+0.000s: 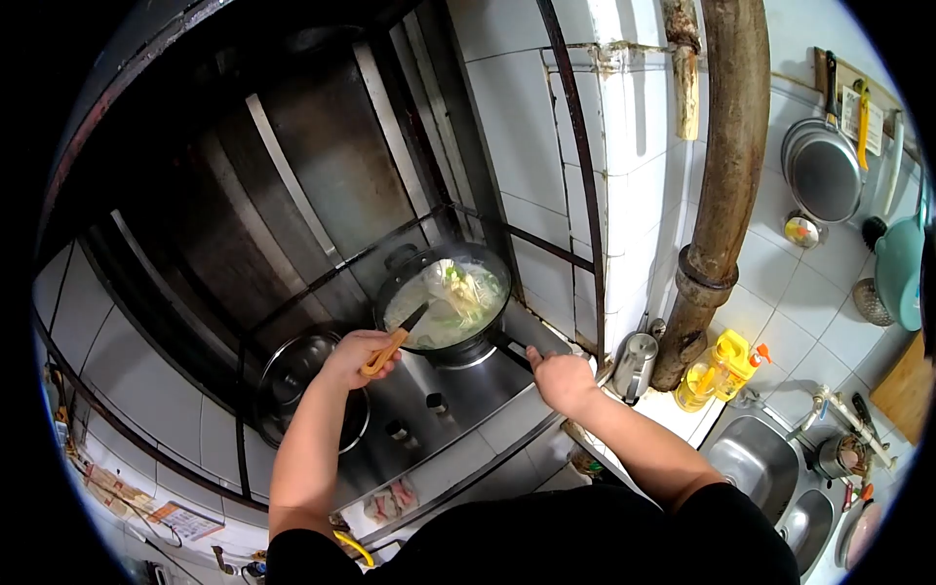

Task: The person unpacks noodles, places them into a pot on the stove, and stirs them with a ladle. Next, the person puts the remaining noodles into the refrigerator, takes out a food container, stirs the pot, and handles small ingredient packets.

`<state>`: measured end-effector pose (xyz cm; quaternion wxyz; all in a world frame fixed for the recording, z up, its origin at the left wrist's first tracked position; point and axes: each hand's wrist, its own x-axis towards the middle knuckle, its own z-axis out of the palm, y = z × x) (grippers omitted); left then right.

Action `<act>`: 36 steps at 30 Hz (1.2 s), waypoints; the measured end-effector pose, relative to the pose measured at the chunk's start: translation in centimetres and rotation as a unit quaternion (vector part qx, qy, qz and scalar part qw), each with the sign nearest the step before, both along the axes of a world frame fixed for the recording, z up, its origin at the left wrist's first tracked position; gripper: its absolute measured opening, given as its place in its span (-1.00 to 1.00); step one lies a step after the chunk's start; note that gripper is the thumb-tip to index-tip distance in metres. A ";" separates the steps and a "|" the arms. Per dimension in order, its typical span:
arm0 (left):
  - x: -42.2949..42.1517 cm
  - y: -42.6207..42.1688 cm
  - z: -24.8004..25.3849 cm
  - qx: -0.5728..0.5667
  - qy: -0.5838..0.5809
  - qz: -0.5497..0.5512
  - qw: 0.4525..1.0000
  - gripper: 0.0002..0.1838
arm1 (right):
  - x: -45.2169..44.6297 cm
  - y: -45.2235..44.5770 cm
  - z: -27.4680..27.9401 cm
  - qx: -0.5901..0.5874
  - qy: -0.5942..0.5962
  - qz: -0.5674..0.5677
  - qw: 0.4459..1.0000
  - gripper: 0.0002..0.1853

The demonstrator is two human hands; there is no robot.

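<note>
My left hand (359, 359) is closed around the wooden handle of a spatula (388, 351). The spatula's dark blade dips into a black wok (508, 268) on the stove's right burner. Pale broth fills the wok, with a heap of thin whitish strands (466, 292) and green bits toward its far right side; their exact kind I cannot tell. My right hand (563, 380) grips the wok's black side handle (509, 343). Left of the wok, a clear lid (290, 385) with a dark rim lies over the other burner area.
Two stove knobs (436, 402) sit at the front. Dark metal bars (595, 263) frame the stove. To the right are a metal kettle (636, 366), yellow-labelled bottles (717, 370), a thick pipe (726, 175) and a steel sink (751, 453). Pans (824, 171) hang on the wall.
</note>
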<state>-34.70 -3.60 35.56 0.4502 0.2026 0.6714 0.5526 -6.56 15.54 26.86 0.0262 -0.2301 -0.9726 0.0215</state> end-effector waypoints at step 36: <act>-0.3 -1.5 -1.5 -0.291 0.630 -0.005 0.720 -0.69 | 0.2 0.2 0.0 -0.018 0.014 0.005 1.000 -0.49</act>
